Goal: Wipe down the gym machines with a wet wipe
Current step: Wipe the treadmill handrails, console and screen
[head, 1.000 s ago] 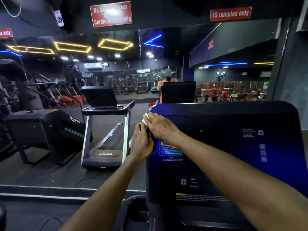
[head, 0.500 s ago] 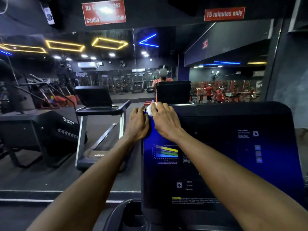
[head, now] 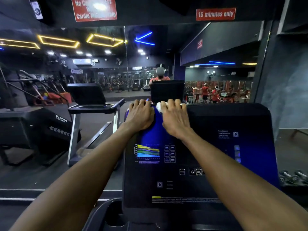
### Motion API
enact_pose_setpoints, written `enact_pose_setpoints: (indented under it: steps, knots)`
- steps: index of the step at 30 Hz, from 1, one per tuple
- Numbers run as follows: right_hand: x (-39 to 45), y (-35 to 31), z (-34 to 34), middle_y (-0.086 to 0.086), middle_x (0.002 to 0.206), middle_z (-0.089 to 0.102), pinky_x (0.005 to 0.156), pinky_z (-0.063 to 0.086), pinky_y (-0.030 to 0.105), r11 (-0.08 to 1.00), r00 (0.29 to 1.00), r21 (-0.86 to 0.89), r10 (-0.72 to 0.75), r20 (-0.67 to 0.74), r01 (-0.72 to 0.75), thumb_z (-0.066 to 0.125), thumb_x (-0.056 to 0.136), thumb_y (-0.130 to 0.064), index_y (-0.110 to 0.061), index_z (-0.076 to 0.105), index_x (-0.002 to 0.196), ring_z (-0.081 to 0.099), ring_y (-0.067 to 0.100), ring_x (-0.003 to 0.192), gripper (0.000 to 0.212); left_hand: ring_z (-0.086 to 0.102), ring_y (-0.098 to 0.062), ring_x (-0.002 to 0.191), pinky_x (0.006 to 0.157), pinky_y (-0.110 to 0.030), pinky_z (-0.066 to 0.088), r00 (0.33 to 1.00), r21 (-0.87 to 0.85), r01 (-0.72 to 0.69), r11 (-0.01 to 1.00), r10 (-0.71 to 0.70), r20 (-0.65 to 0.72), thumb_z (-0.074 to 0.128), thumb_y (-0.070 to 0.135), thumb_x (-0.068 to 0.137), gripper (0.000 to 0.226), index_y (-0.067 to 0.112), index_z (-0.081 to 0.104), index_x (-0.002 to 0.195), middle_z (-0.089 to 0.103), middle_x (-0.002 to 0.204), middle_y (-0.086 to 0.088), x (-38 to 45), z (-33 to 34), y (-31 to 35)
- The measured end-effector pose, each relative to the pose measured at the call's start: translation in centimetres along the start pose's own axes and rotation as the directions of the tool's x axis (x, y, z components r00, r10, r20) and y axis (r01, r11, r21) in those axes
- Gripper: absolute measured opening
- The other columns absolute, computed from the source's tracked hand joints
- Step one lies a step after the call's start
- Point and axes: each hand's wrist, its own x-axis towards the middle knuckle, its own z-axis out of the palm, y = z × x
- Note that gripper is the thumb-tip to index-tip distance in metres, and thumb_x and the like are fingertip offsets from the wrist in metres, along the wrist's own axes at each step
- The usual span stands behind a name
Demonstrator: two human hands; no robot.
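Only one view here, the head cam, looking down over both forearms at a treadmill console [head: 200, 155] that's sitting right in front and taking up the near right of the shot.

The right hand [head: 175, 119] is lying on the far top edge of the console with its fingers curling over the rim, and it's pressing a white wet wipe [head: 159, 107] against that edge. Only a crumpled bit of the wipe is poking out on the left side of the hand, by the index finger, so the fingers are clamping down on it more than spreading.

The left hand [head: 141, 115] is sitting just beside it on the console's top left corner, fingers together and hooking over the far rim, gripping the corner. The two hands are nearly touching, with a strip of blue-lit panel showing between them.

A small coloured chart [head: 147, 151] is glowing on the left part of the panel, nearer than the hands.

Farther off to the left, another treadmill [head: 93, 107] is standing in front of the wall mirror [head: 100, 72], and a red sign [head: 215, 14] reading "15 minutes only" is hanging up top.
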Motion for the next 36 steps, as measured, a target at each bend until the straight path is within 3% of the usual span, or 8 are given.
enact_pose_setpoints:
  steps: [6,10,12,19,24,28,32,36]
  knots:
    - [-2.1,6.7,0.6,0.014,0.12,0.05,0.088,0.038,0.049,0.987,0.987,-0.009,0.161,-0.023,-0.161,0.057,0.083,-0.014,-0.012,0.046,0.135,0.045,0.034,0.11,0.053,0.052,-0.04,0.105,0.091,-0.049,0.038,0.999,0.022,-0.052,0.998,0.052,0.004,0.034,0.031,0.099,0.036,0.005,0.057,0.106,0.059,0.112,-0.021,0.8,0.6,3.7]
    - [-1.4,4.7,0.0,0.011,0.115,0.053,0.085,0.036,0.045,0.997,0.998,0.053,0.056,-0.041,-0.054,0.049,0.09,-0.016,-0.012,0.052,0.126,0.046,0.031,0.106,0.036,0.051,-0.04,0.11,0.095,-0.049,0.036,0.998,0.015,-0.062,0.998,0.061,0.017,0.03,0.029,0.097,0.038,0.005,0.056,0.111,0.058,0.115,-0.019,1.5,1.1,6.2]
    - [-1.5,5.0,-0.1,0.01,0.114,0.053,0.083,0.036,0.045,0.999,0.999,0.044,0.011,-0.032,-0.01,0.042,0.092,-0.016,-0.013,0.051,0.127,0.047,0.031,0.105,0.036,0.049,-0.041,0.116,0.099,-0.048,0.034,0.997,0.004,-0.077,0.997,0.077,0.021,0.034,0.024,0.097,0.033,0.005,0.055,0.114,0.057,0.117,-0.019,1.9,1.2,7.2]
    - [-5.3,16.4,0.5,0.016,0.114,0.051,0.082,0.041,0.05,0.982,0.983,-0.06,0.177,-0.051,-0.18,0.054,0.083,-0.011,-0.01,0.045,0.137,0.047,0.035,0.103,0.055,0.051,-0.039,0.11,0.098,-0.049,0.035,0.995,-0.024,-0.094,0.995,0.093,-0.02,0.035,0.023,0.099,0.032,0.005,0.056,0.117,0.058,0.114,-0.017,3.0,2.5,10.9]
    - [-4.3,15.3,0.2,0.014,0.119,0.051,0.086,0.037,0.048,0.99,0.989,-0.022,0.138,-0.055,-0.139,0.049,0.087,-0.014,-0.01,0.048,0.132,0.045,0.034,0.11,0.045,0.054,-0.035,0.105,0.096,-0.047,0.038,0.99,-0.09,-0.136,0.987,0.132,-0.045,0.014,0.034,0.088,0.058,0.006,0.057,0.114,0.06,0.111,-0.014,4.1,3.1,15.5]
    - [-4.8,16.6,0.1,0.011,0.117,0.052,0.086,0.038,0.046,0.996,0.995,-0.035,0.076,-0.065,-0.078,0.052,0.088,-0.014,-0.013,0.047,0.135,0.047,0.031,0.105,0.047,0.054,-0.032,0.106,0.095,-0.045,0.037,0.991,-0.125,-0.128,0.984,0.12,-0.066,0.016,0.033,0.088,0.054,0.009,0.059,0.11,0.061,0.109,-0.011,4.9,3.9,18.1]
    - [-6.8,21.8,0.5,0.016,0.118,0.05,0.085,0.038,0.05,0.981,0.978,-0.036,0.189,-0.087,-0.192,0.059,0.082,-0.008,-0.012,0.044,0.139,0.045,0.035,0.107,0.06,0.055,-0.033,0.104,0.094,-0.046,0.037,0.99,-0.104,-0.106,0.989,0.095,-0.104,0.019,0.034,0.089,0.054,0.009,0.061,0.113,0.063,0.11,-0.011,5.0,4.5,18.7]
    - [-7.2,23.4,1.1,0.016,0.109,0.05,0.079,0.038,0.049,0.966,0.96,-0.039,0.251,-0.122,-0.257,0.06,0.077,-0.004,-0.008,0.048,0.131,0.045,0.035,0.099,0.055,0.055,-0.033,0.108,0.099,-0.047,0.035,0.994,-0.103,-0.082,0.991,0.074,-0.077,0.027,0.031,0.092,0.047,0.009,0.061,0.116,0.063,0.115,-0.011,5.2,4.3,19.2]
